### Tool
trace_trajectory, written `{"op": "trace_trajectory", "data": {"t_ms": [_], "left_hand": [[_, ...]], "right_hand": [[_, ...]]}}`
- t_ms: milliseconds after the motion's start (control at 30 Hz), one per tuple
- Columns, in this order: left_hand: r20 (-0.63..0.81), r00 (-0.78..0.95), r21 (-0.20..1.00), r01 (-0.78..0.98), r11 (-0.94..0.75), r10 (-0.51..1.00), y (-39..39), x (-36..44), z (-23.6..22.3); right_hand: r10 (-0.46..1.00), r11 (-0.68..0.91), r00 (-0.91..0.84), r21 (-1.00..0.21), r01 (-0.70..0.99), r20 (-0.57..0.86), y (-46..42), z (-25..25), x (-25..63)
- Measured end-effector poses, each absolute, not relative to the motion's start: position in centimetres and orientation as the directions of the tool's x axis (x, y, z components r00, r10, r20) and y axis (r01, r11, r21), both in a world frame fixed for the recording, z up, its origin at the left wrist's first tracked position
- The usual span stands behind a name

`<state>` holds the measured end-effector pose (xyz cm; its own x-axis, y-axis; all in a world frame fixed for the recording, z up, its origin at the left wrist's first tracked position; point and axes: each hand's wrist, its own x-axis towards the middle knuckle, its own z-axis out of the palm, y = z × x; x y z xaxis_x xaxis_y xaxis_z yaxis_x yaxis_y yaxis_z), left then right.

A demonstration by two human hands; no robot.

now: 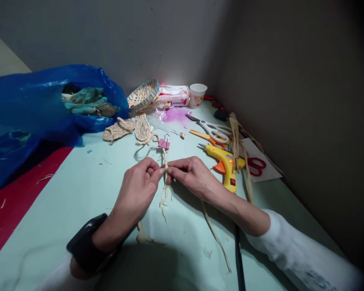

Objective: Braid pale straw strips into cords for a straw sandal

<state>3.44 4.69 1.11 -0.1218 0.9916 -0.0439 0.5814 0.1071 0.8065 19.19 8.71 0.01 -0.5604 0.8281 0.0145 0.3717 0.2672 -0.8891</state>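
L hand (pixel 136 184) & R hand (pixel 197 176) both pinching 1 straw braid (pixel 165 157) btwn em. 1 pink clip (pixel 164 144) on it just past em, 1 yellow glue gun (pixel 218 153) off right of R hand, 2 woven pcs (pixel 142 130) beyond L hand.

Glue gun (pixel 229 163): one. Left of it are hands (pixel 141 180) (pixel 200 180), two; held braid (pixel 163 195), one; binder clip (pixel 164 144), one; blue bag (pixel 33 103), one. Beyond it: paper cup (pixel 197 96), one; white-handled scissors (pixel 211 128), one; orange-handled scissors (pixel 214 140), one.

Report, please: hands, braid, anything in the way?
Left hand, right hand: both pinching the braid. Pink binder clip on it, beyond the hands. Glue gun nearby, apparently not blocking.
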Motion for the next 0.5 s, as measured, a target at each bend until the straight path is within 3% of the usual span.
{"op": "trace_trajectory", "data": {"t_ms": [500], "left_hand": [[-0.051,-0.129,0.775,0.620,0.121,0.990,4.29,3.70,1.36]], "right_hand": [[0.837,0.267,-0.546,-0.899,0.348,0.037,8.41,0.38,18.87]]}}
